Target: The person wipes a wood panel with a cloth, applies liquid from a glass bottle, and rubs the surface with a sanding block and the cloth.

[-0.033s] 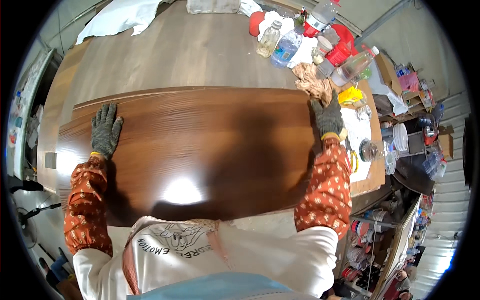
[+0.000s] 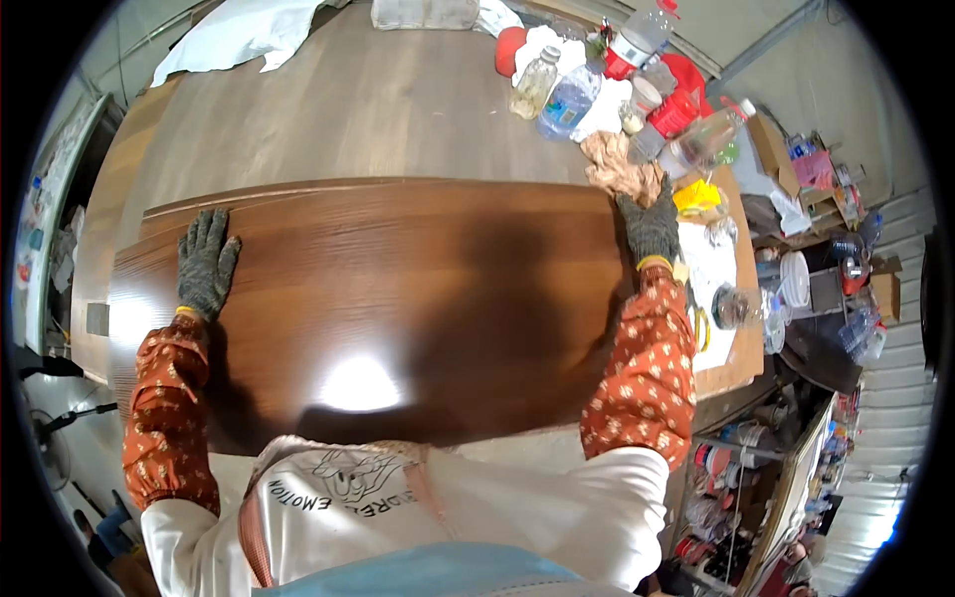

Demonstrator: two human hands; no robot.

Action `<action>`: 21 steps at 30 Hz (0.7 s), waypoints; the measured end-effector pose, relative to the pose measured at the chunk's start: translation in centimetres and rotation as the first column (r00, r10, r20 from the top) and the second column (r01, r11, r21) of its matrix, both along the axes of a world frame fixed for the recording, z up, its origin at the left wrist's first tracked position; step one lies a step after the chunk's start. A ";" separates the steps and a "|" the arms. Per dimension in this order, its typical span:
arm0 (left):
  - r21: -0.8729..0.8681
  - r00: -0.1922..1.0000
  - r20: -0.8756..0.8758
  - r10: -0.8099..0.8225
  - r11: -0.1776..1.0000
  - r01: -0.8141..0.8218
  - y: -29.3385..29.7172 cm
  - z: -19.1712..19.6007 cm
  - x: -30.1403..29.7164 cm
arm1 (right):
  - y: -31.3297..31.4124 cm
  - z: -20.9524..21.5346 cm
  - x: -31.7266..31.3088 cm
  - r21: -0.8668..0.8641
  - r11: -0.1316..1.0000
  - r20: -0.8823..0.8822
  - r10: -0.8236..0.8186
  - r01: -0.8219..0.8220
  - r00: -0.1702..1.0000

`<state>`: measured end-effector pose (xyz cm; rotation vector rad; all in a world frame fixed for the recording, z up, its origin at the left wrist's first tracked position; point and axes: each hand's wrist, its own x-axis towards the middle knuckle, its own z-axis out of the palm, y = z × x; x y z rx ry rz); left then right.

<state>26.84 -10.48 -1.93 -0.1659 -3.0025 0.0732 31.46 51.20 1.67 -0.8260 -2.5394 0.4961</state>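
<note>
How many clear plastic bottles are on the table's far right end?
4, perhaps more hidden in clutter: small yellowish bottle, bluish bottle beside it, red-capped bottle behind, bottle on its side rightmost.

A single head-worn fisheye view looks steeply down, close over the dark wood panel (image 2: 398, 289) spanning between the gloved left hand (image 2: 206, 264) and right hand (image 2: 649, 227).

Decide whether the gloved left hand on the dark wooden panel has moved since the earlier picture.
No. The left hand lies flat at the same spot near the dark wooden panel's far left corner.
</note>
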 end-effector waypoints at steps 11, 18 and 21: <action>0.072 0.986 -0.133 -0.105 0.991 0.115 -0.4 -0.9 -0.2 | 6.2 -7.2 -9.9 -0.086 0.930 -0.157 -0.367 0.358 0.917; 0.117 0.976 -0.192 -0.101 0.985 0.125 -0.6 -1.3 -0.5 | 5.6 2.4 -3.8 0.114 0.969 -0.420 0.247 -0.219 0.873; 0.116 0.970 -0.239 -0.050 0.990 0.080 -1.2 -1.7 0.3 | 1.0 5.8 -0.9 0.121 0.909 -0.249 0.416 -0.398 0.875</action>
